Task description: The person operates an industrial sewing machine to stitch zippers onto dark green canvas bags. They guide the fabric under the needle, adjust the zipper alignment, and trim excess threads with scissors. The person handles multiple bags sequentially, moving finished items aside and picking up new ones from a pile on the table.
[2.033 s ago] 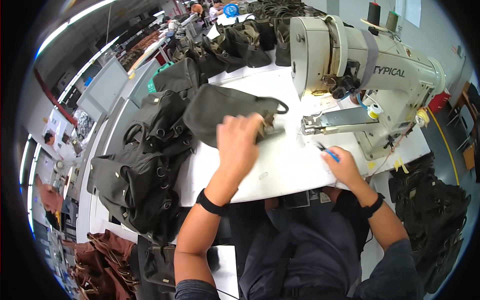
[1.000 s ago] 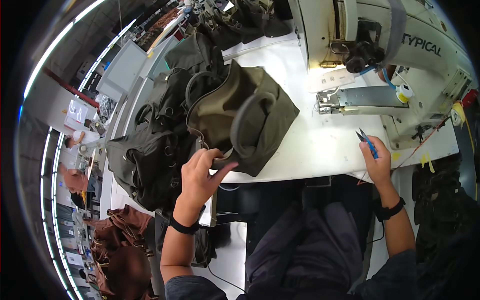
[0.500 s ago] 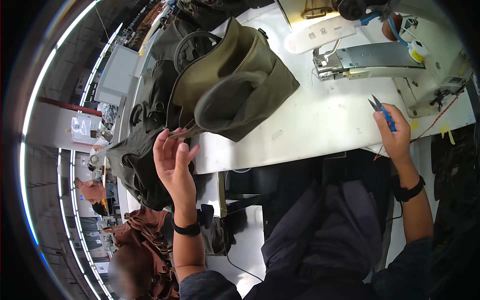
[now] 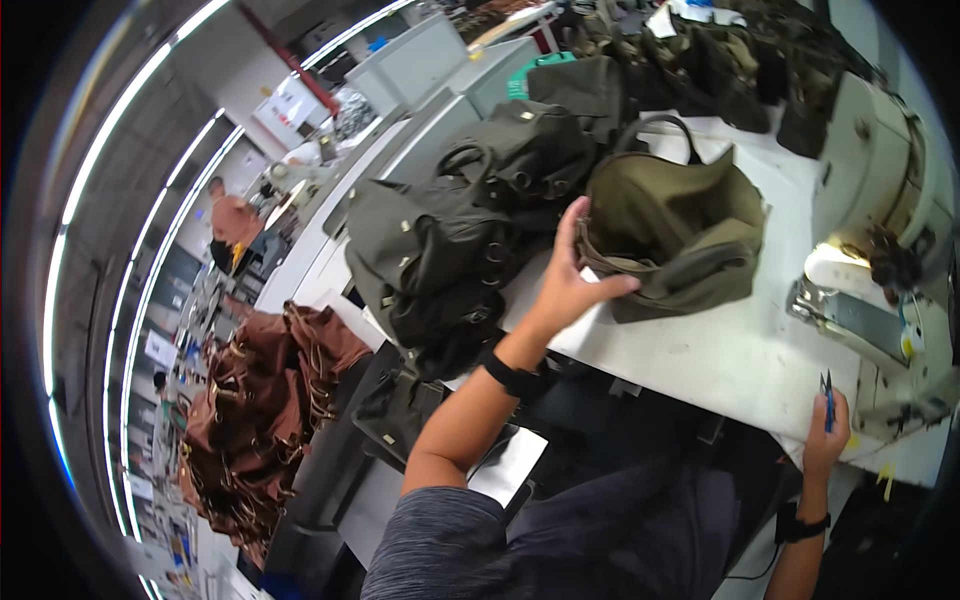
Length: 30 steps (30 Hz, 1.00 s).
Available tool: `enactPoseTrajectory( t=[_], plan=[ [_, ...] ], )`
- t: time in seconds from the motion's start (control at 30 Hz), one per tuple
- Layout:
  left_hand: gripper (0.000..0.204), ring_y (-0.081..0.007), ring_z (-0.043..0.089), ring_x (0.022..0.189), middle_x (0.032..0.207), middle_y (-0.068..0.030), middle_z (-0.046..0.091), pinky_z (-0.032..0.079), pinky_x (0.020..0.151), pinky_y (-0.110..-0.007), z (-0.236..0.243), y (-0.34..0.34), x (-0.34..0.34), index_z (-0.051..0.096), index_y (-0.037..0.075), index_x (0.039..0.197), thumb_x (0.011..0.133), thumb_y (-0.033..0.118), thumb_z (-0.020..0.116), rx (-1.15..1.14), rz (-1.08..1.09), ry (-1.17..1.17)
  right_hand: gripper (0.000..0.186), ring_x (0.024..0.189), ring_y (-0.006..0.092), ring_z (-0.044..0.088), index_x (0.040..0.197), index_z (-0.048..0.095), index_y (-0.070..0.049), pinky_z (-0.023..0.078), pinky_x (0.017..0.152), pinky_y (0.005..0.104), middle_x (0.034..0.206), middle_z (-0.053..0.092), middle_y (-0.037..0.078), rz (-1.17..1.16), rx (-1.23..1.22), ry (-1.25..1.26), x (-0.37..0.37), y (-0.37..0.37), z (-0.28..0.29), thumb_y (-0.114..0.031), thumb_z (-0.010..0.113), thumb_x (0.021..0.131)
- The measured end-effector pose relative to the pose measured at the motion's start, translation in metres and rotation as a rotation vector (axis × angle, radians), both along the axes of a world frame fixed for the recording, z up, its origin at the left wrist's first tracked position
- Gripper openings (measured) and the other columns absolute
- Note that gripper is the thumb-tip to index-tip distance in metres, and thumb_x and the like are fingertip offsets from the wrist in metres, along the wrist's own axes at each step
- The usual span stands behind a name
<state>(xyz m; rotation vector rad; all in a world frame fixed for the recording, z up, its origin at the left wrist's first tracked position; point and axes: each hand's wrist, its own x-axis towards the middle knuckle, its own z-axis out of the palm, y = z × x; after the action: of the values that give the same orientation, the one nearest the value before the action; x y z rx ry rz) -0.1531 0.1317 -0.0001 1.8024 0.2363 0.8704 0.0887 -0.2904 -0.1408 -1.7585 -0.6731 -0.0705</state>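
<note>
An olive-green bag [image 4: 715, 215] stands on the white worktable with its mouth gaping, showing a lighter lining and a dark carrying handle. At its near left corner is my left hand [image 4: 570, 285], thumb and fingers spread wide against the bag's side; the fingertips are partly out of sight. My right hand [image 4: 824, 440] is closed around blue-handled thread snips [image 4: 829, 402], their dark blades pointing up, near the table's right front edge.
A sewing machine [image 4: 875, 190] with a lit lamp occupies the table's right side. Dark green bags [image 4: 430, 240] are heaped to the left, and more bags [image 4: 700, 60] lie behind. Reddish-brown bags [image 4: 265, 400] are piled at lower left. A person [image 4: 235, 220] stands far off.
The view has swung left, so everything has shifted in the picture. The bag now sits more upright, its mouth facing me. My left hand has moved from the zip end to the bag's side.
</note>
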Motion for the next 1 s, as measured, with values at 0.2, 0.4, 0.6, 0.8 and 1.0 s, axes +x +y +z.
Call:
enactPoseTrajectory(
  t=[0.2,0.4,0.6,0.8,1.0],
  plan=[
    [0.121,-0.0284,0.049,0.142,0.157,-0.0169,0.045,0.037,0.119,-0.04,0.008,-0.036,-0.007,0.021,0.008,0.164,0.071,0.018,0.098,0.146,0.136,0.108,0.026,0.093,0.0106,0.055,0.12,0.064,0.005,0.048,0.085,0.0261,0.103,0.064,0.004,0.003,-0.057,-0.007,-0.007,0.001,-0.003,-0.015,0.064,0.105],
    [0.119,-0.0296,0.063,0.126,0.14,-0.0235,0.058,0.049,0.107,-0.041,0.033,-0.022,0.01,0.022,0.009,0.166,0.076,0.038,0.095,-0.006,-0.08,0.439,0.023,0.092,0.014,0.058,0.118,0.065,0.004,0.05,0.087,0.0288,0.102,0.065,0.006,0.004,-0.056,-0.056,-0.007,0.003,0.007,-0.014,0.067,0.103],
    [0.088,-0.0248,0.072,0.103,0.123,-0.0148,0.07,0.063,0.068,-0.036,0.094,0.0,0.059,0.04,0.011,0.158,0.088,0.04,0.084,-0.043,-0.231,0.782,0.022,0.08,0.0173,0.063,0.107,0.068,0.002,0.052,0.074,0.0313,0.091,0.067,0.009,-0.046,-0.073,-0.083,-0.01,0.015,0.035,-0.013,0.077,0.093],
    [0.043,-0.027,0.074,0.088,0.111,-0.0136,0.073,0.066,0.057,-0.039,0.074,0.052,0.133,0.063,0.0,0.136,0.1,0.022,0.071,-0.084,-0.143,0.672,0.021,0.077,0.0222,0.065,0.104,0.068,0.002,0.052,0.072,0.032,0.089,0.068,0.012,-0.032,-0.093,-0.076,-0.017,0.021,0.037,-0.011,0.077,0.091],
    [0.037,-0.0312,0.077,0.068,0.1,-0.0212,0.076,0.064,0.056,-0.038,0.093,0.074,0.209,0.069,0.001,0.131,0.095,0.006,0.06,0.178,0.237,0.391,0.02,0.072,0.0206,0.062,0.102,0.068,0.002,0.05,0.068,0.0324,0.084,0.065,0.011,-0.068,-0.178,-0.086,-0.021,0.016,0.047,-0.012,0.077,0.09]
  ],
)
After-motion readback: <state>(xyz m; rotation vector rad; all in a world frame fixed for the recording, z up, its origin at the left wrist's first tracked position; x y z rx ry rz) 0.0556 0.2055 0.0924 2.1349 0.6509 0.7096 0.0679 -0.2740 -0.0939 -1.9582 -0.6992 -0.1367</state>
